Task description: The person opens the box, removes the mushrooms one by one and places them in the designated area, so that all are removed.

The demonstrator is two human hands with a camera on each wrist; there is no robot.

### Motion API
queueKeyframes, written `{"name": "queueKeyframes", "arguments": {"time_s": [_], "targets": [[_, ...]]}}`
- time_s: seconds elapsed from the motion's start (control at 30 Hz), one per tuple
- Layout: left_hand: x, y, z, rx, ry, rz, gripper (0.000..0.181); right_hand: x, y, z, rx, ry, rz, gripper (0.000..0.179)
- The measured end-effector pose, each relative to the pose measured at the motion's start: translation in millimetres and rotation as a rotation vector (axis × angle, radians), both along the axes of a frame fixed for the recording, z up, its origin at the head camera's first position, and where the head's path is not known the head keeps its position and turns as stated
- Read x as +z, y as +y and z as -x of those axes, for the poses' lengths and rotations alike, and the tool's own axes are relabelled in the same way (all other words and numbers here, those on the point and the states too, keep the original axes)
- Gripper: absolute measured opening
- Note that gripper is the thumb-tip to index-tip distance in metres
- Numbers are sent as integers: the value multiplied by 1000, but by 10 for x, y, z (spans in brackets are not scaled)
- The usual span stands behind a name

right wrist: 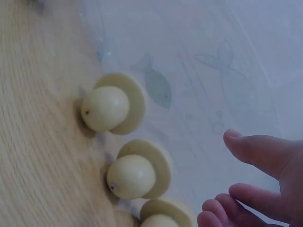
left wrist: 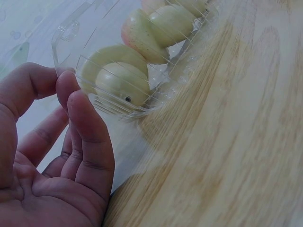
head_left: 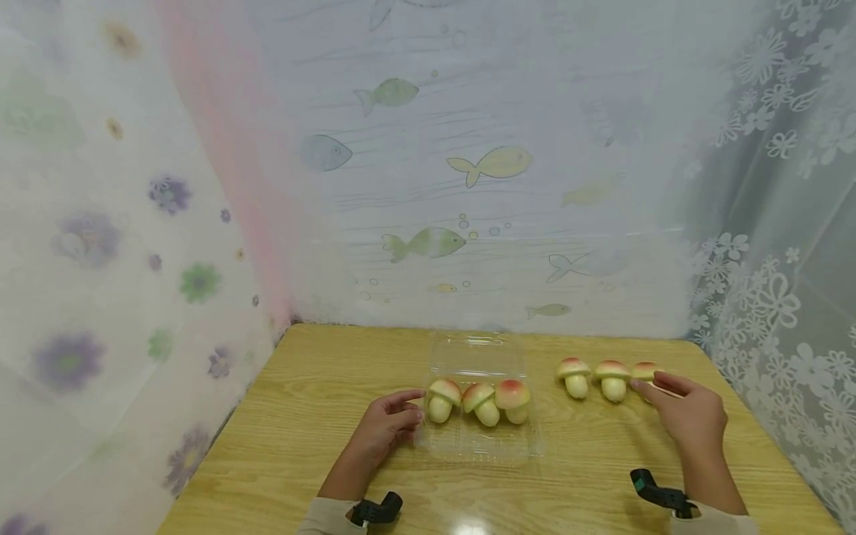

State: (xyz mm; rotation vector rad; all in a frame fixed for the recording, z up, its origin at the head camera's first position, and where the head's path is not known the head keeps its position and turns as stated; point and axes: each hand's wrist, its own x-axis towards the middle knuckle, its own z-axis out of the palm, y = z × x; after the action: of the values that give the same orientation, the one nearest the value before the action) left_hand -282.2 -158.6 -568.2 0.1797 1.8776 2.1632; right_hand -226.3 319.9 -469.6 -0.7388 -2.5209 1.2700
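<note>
My left hand point(head_left: 383, 429) pinches the left rim of a clear plastic clamshell box point(head_left: 481, 451), whose lid is raised at the back. Three toy mushrooms with red-tinged caps lie in a row in the box: a left one point(head_left: 440, 411), a middle one point(head_left: 484, 412) and a right one point(head_left: 513, 405). On the table to the right stand three more: a first mushroom point(head_left: 574, 377), a second point(head_left: 612, 380) and a third point(head_left: 646, 368), partly hidden by my right hand point(head_left: 695, 420). That hand hovers beside the third one with thumb and fingers spread, holding nothing.
The wooden table point(head_left: 281, 453) carries the box near its middle. A fish-printed curtain point(head_left: 428, 186) hangs behind it, with flowered curtains on the left point(head_left: 134, 297) and right point(head_left: 769, 297). Black wrist mounts sit on both wrists.
</note>
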Motion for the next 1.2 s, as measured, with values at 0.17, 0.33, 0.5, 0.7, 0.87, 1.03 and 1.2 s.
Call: {"name": "queueKeyframes", "arguments": {"time_s": [0.17,0.33,0.5,0.7,0.87,1.03,1.2], "targets": [[-2,8,3,-3,-9,-4,49,60,-42,-37,2,-1,16,86],[-3,12,4,-7,-11,1,49,110,-126,-84,24,23,29,82],[-4,15,-3,-2,-12,8,49,130,-247,-95,99,68,0,76],[5,2,-2,-2,-14,15,50,138,-378,-87,174,77,-2,80],[23,-11,4,-2,-5,12,49,195,-488,-80,214,95,-19,81],[30,-15,3,1,-4,9,49,235,-606,-93,274,111,-27,76],[9,-2,6,-3,-4,10,50,212,-705,-107,318,98,-24,77]]}}
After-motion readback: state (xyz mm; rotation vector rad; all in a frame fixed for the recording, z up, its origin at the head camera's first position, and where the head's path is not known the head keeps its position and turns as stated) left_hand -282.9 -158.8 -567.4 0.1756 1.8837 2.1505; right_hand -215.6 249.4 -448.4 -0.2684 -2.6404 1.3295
